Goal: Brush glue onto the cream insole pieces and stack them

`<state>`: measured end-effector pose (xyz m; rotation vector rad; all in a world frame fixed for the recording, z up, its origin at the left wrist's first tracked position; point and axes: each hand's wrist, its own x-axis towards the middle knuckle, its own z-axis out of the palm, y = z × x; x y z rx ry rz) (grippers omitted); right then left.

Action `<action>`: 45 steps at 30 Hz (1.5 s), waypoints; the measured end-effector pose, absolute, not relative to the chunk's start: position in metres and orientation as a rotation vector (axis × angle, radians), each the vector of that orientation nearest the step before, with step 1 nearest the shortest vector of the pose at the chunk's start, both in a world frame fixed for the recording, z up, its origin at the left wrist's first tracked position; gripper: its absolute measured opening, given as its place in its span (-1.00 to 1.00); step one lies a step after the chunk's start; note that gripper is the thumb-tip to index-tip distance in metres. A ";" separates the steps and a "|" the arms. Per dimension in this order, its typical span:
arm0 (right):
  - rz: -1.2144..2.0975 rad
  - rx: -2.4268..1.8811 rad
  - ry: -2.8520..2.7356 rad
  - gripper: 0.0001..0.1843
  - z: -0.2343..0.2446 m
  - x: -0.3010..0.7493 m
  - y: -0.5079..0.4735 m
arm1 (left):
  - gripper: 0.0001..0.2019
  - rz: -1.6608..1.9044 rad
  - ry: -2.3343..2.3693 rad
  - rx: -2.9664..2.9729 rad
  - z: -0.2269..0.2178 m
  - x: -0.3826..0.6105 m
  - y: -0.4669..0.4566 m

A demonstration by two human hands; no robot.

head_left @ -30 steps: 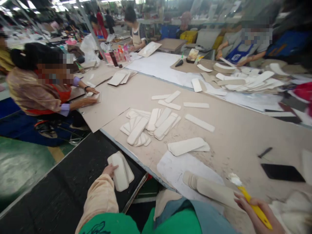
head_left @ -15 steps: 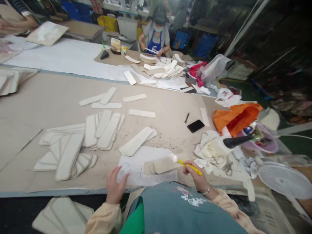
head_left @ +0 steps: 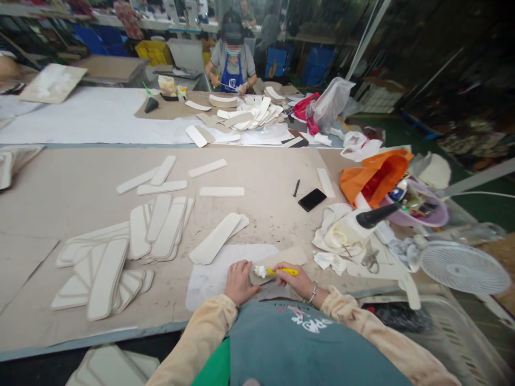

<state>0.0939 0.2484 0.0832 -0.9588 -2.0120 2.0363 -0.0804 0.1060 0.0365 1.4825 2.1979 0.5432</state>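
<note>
My right hand point(head_left: 293, 279) is closed round the yellow handle of a brush point(head_left: 290, 272), whose bristles carry a white paste. The bristles are on or just over the left part of a long beige piece point(head_left: 292, 257) with rounded ends. At that piece's left end, my left hand point(head_left: 240, 281) lies with fingers stretched out, pressing down by the look of it. Beneath them is a sheet of white paper point(head_left: 209, 276). Up and left of my hands, two overlapping pale strips point(head_left: 217, 238) rest partly on the paper's edge.
Fanned stacks of pale strips point(head_left: 107, 279) lie on the left. To the right are a phone point(head_left: 312, 200), a white container with a black nozzle point(head_left: 350, 230), scissors point(head_left: 369, 258), an orange bag point(head_left: 374, 177) and a fan point(head_left: 464, 268). Across the table sits a co-worker point(head_left: 232, 61).
My left hand has moved right and forward onto the beige piece. My right hand has carried the brush leftward, from the piece's right end to its left part. The view has shifted slightly.
</note>
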 end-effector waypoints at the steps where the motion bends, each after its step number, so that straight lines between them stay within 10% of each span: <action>1: 2.052 -0.953 -2.015 -0.72 0.082 0.091 0.248 | -0.25 0.528 2.203 1.482 0.036 -0.079 0.106; 30: 1.437 -1.381 -1.976 -0.72 0.081 0.164 0.325 | -0.39 0.337 2.255 1.513 0.036 -0.072 0.106; 45: 2.092 -0.965 -2.118 -0.81 0.067 0.096 0.259 | -0.40 0.327 2.258 1.596 0.036 -0.072 0.106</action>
